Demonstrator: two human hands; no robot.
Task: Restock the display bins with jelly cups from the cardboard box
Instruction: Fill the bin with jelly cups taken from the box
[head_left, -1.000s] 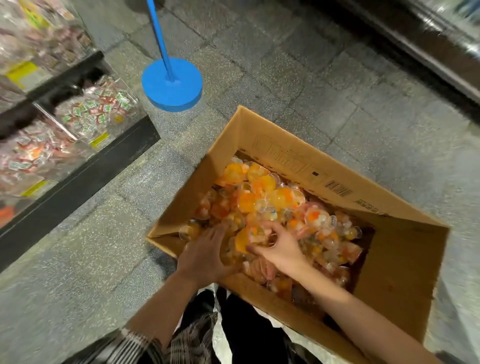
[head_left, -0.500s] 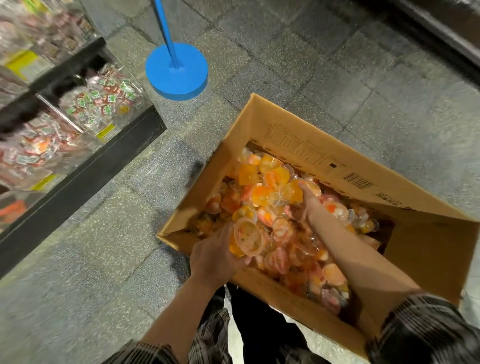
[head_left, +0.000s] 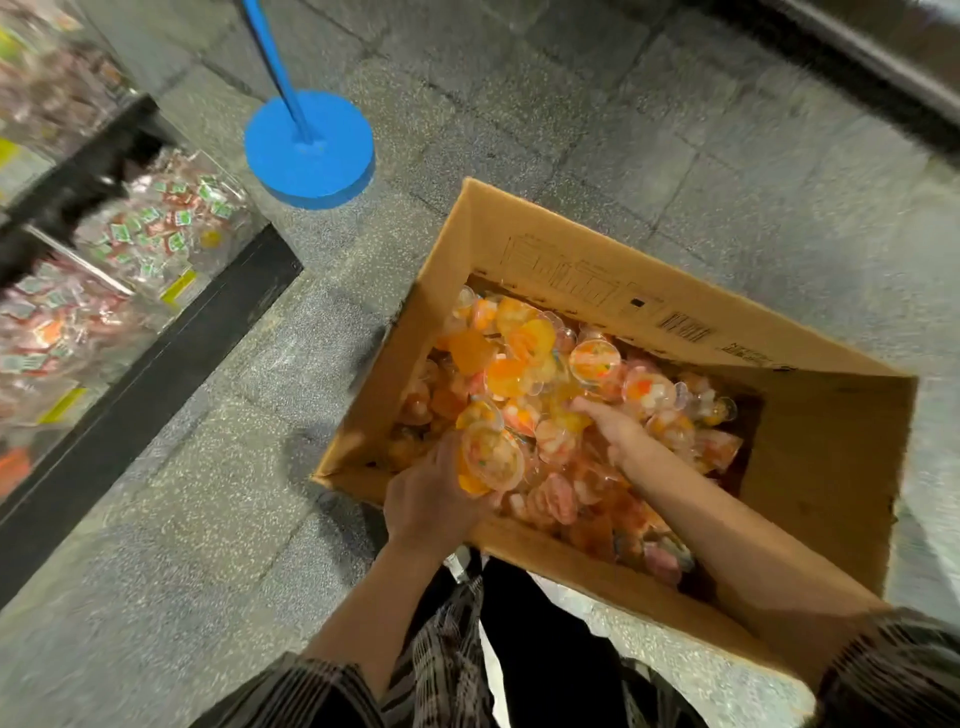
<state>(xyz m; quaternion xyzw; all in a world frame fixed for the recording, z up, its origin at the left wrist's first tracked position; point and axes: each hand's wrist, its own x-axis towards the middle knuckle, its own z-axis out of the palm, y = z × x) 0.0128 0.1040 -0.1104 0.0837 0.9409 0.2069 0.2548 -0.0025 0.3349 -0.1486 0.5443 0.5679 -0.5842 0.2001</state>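
The floor (head_left: 675, 156) is grey stone. The open box (head_left: 831, 493) sits at four o'clock, heaped with cups (head_left: 597, 364). Bins (head_left: 171, 228) of wrapped sweets stand at nine o'clock, a blue stand (head_left: 310, 150) at eleven. The left hand (head_left: 431, 501) grips one cup (head_left: 491, 457) at the box's near edge. The right hand (head_left: 613, 426) lies on the heap, fingers reaching in; I cannot tell its hold.

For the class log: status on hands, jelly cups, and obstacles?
Left hand holds jelly cups; right hand reaches into the pile. Cardboard box full. Nothing blocking the display bins.
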